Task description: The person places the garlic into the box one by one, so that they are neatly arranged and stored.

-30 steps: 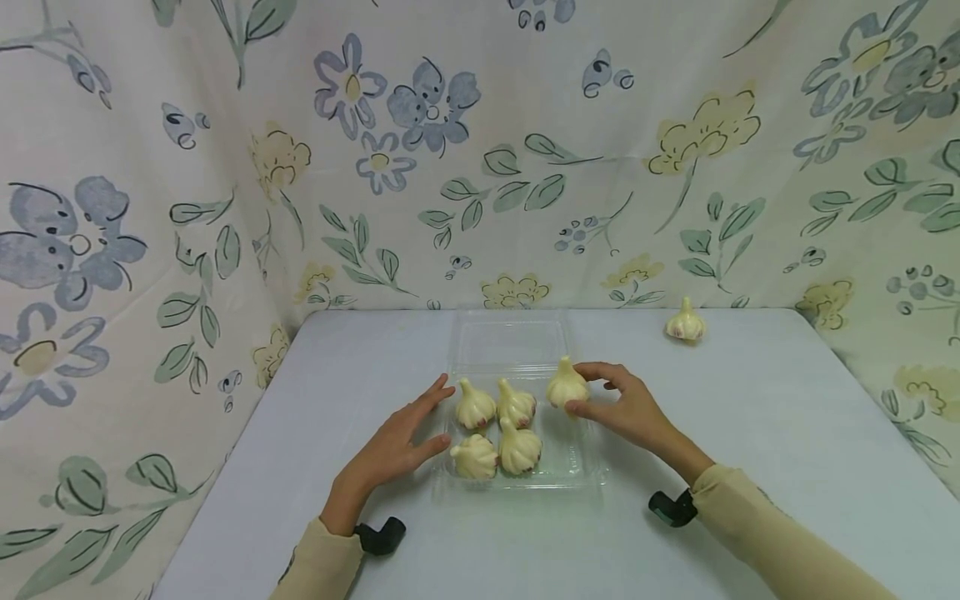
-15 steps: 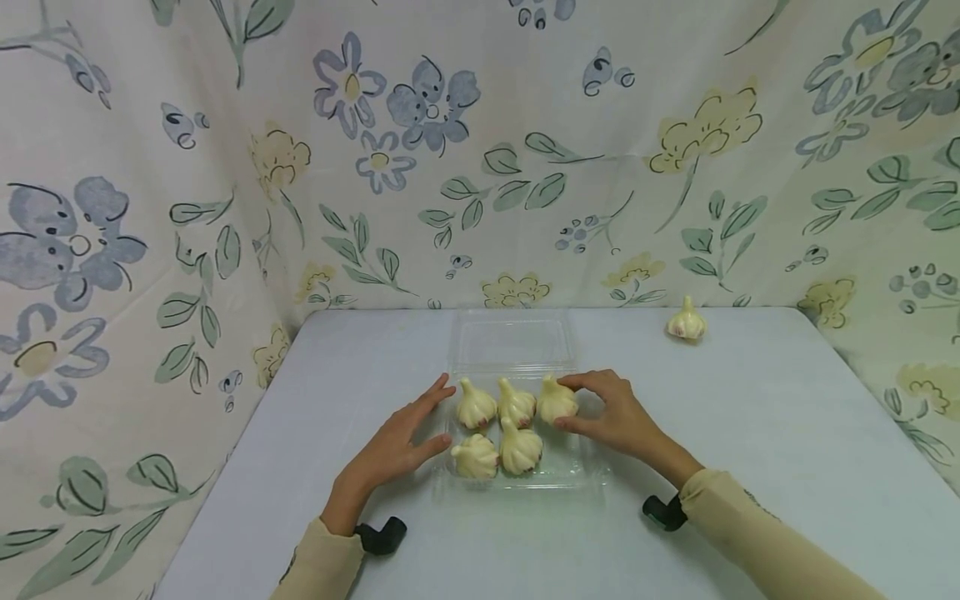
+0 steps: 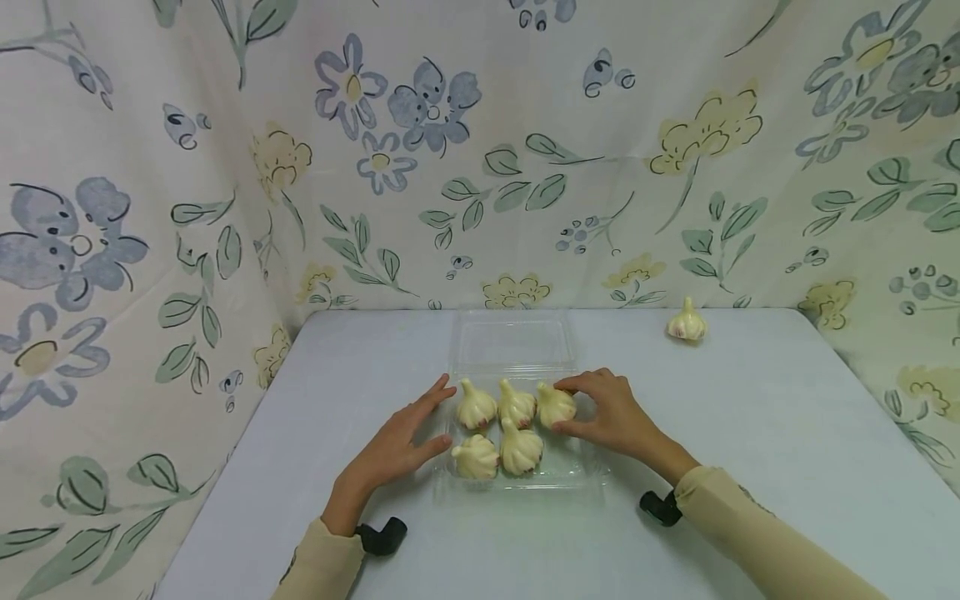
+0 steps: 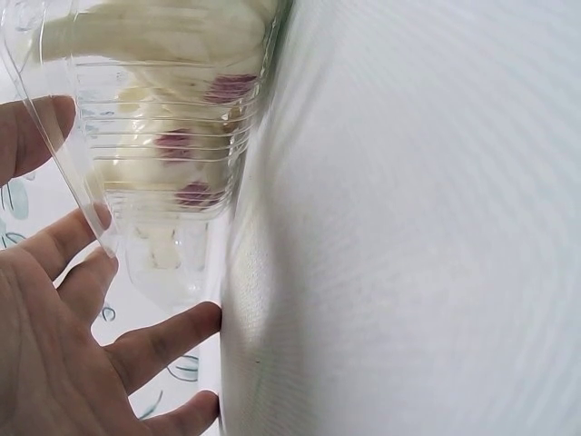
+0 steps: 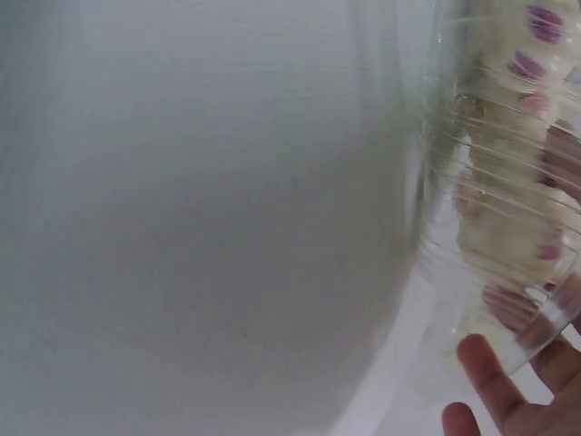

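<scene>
In the head view a clear plastic clamshell container (image 3: 566, 467) lies with its lid folded back, holding several pale garlic bulbs. My right hand (image 3: 611, 417) holds one garlic bulb (image 3: 553, 407) between thumb and fingers, in the container's far right part beside another garlic bulb (image 3: 517, 405). At the opposite side my left hand (image 3: 393, 446) rests against the container's left edge, thumb and fingers spread. In the left wrist view its fingertips (image 4: 95, 218) touch the clear rim. Through the ribbed wall in the right wrist view, bulbs with purple marks show blurrily.
Another garlic bulb (image 3: 687, 322) stands at the table's far right edge. The transparent lid (image 3: 512, 340) lies flat behind the container on the white table (image 3: 750, 433). A floral curtain (image 3: 480, 167) hangs behind and at the sides.
My right hand has moved left and down with its garlic bulb, from above the container's right edge to inside it, beside the far-row bulbs. The left hand has stayed still.
</scene>
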### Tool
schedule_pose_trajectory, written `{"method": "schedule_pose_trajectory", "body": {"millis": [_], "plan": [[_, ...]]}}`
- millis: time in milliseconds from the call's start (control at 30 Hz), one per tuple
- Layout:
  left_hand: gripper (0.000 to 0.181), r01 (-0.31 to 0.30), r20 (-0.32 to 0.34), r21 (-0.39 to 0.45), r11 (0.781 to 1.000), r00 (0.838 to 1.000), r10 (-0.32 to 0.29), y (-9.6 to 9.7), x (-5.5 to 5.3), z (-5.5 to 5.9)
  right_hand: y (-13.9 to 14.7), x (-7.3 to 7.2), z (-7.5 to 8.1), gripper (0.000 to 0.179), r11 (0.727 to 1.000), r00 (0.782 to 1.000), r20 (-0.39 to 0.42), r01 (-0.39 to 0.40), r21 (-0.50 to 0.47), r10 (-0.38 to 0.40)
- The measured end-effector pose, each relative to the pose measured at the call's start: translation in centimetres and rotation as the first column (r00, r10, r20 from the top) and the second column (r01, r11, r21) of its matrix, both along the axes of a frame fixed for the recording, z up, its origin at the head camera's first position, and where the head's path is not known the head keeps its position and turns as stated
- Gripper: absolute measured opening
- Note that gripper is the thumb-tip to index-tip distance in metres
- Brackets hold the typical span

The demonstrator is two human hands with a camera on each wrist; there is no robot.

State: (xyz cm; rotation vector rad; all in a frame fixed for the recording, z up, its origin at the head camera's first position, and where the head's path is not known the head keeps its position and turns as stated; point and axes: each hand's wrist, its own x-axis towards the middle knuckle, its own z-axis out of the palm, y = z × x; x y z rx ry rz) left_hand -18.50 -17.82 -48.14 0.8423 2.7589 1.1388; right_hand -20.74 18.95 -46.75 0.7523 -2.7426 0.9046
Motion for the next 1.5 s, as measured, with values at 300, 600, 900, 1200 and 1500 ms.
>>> {"method": "schedule_pose_trajectory", "body": {"millis": [300, 600, 900, 1200, 1500], "plan": [[0.069, 0.006, -0.013, 0.000, 1.000, 1.000, -0.006, 0.1, 0.1, 0.3, -0.4, 0.0, 0.4, 0.055, 0.996, 1.000, 0.006, 0.003, 0.088, -0.004], [0.069, 0.004, -0.010, 0.000, 1.000, 1.000, -0.004, 0.1, 0.1, 0.4, -0.8, 0.3, 0.8, 0.058, 0.983, 0.999, -0.013, 0.038, 0.179, -0.036], [0.070, -0.003, 0.000, 0.003, 1.000, 1.000, 0.003, 0.1, 0.1, 0.2, -0.9, 0.5, 1.0, 0.061, 0.977, 0.999, -0.030, 0.037, 0.208, -0.031], [0.069, -0.004, -0.003, 0.004, 1.000, 1.000, 0.004, 0.1, 0.1, 0.0, -0.6, 0.5, 1.0, 0.063, 0.980, 0.999, -0.044, 0.030, 0.195, -0.022], [0.070, -0.009, 0.007, 0.001, 1.000, 1.000, 0.009, 0.1, 0.1, 0.1, -0.4, 0.6, 0.9, 0.061, 0.990, 0.999, -0.042, 0.020, 0.138, -0.014]]}}
